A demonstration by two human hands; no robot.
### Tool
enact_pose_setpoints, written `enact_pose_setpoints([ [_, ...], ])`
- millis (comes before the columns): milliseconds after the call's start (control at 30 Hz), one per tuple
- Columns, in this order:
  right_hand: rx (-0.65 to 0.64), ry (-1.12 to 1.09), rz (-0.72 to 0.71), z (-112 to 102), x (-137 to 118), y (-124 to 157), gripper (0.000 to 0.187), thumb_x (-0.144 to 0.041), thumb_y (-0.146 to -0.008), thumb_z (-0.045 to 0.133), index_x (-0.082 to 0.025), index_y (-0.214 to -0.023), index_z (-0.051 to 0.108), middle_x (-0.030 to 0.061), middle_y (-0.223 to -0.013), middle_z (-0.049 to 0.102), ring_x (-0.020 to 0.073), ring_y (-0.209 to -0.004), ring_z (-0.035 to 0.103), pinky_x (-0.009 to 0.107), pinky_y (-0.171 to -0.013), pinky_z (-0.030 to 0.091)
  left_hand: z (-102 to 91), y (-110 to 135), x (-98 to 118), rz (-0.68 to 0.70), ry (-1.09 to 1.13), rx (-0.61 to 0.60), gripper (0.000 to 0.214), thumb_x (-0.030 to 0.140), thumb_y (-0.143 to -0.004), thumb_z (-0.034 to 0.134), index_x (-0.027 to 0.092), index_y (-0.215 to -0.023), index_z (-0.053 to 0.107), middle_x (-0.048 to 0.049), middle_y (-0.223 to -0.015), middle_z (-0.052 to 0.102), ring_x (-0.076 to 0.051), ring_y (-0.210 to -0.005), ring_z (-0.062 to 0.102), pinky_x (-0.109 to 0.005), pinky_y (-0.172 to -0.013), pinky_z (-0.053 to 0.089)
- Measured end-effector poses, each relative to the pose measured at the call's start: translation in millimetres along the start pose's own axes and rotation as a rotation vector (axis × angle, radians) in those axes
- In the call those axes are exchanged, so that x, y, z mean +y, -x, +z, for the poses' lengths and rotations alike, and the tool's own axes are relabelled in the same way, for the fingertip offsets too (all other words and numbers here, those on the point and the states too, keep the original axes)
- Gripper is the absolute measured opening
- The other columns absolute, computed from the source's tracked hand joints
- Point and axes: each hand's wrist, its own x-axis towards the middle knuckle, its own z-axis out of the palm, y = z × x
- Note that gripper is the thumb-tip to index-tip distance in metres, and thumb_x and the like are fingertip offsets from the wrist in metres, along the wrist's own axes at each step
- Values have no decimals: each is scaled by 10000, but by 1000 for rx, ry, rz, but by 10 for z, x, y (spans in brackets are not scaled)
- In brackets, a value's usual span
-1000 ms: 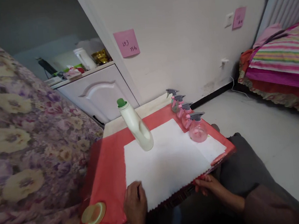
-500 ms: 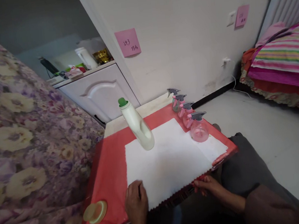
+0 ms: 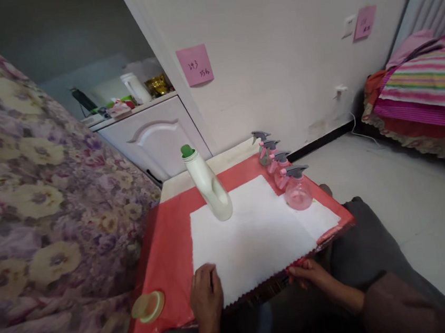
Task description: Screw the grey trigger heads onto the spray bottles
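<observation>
On the red tray (image 3: 167,246), white cloth (image 3: 254,237) lies lengthwise left-to-right.

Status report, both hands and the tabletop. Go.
Left hand flat on white sheet, near corner. Right hand at red table near edge, grip unclear. White jug and four spray bottles stand beyond, untouched.

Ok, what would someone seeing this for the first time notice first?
Probably the tall white bottle with a green cap, standing at the far left corner of the white cloth on the red-covered table. Next comes the row of spray bottles along the cloth's right side, running toward the wall. The left hand rests on the cloth's near edge, and the right hand is at the table's near edge.
</observation>
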Motion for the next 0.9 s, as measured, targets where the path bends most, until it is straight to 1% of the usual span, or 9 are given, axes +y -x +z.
enact_pose_setpoints([
  [200, 19, -21, 6, 24, -22, 7, 484, -621, -672, 710, -139, -631, 702, -28, -471, 565, 63, -401, 359, 229, -448, 266, -55, 51, 10, 31, 92, -37, 211, 269, -907, 476, 213, -1041, 628, -73, -1078, 654, -223, -1031, 602, -395, -930, 489],
  [300, 30, -39, 10, 47, -36, 13, 473, -608, -688, 701, -139, -623, 708, -43, -426, 516, 66, -402, 345, 229, -446, 246, -120, 116, 72, 33, 129, -63, 235, 280, -903, 484, 213, -1063, 643, -80, -1129, 651, -235, -1079, 594, -432, -957, 487],
  [400, 29, -54, 11, 63, -46, 24, 478, -611, -698, 692, -141, -616, 711, -48, -416, 495, 64, -399, 331, 228, -441, 237, -190, 231, 180, 42, 151, -60, 234, 275, -906, 486, 220, -1062, 653, -81, -1144, 650, -242, -1102, 589, -460, -964, 488],
  [500, 16, -59, 10, 62, -44, 30, 481, -616, -698, 692, -143, -611, 709, -44, -424, 506, 63, -397, 338, 227, -436, 236, -209, 379, 342, 93, 185, -74, 228, 242, -912, 484, 241, -1064, 654, -78, -1145, 649, -232, -1090, 598, -451, -937, 513],
  [633, 6, -55, -2, 52, -29, 27, 491, -628, -684, 697, -142, -618, 696, -9, -502, 605, 64, -401, 376, 228, -439, 275, -110, 491, 658, 213, 248, -116, 256, 181, -917, 459, 259, -1073, 647, -84, -1122, 656, -226, -1065, 615, -425, -891, 541],
  [767, 0, -43, -15, 41, -26, 26, 501, -641, -671, 700, -141, -635, 686, 11, -562, 656, 66, -409, 402, 226, -436, 293, 53, 407, 1003, 286, 257, -127, 217, 156, -894, 505, 242, -1051, 628, -87, -1091, 660, -224, -1036, 617, -412, -886, 532],
  [900, -11, -26, -25, 21, -28, 25, 498, -641, -667, 704, -143, -668, 695, 4, -564, 658, 71, -411, 415, 225, -440, 314, 203, 266, 1236, 359, 254, -176, 191, 140, -847, 568, 230, -1008, 619, -89, -1084, 656, -247, -1046, 600, -436, -893, 510],
])
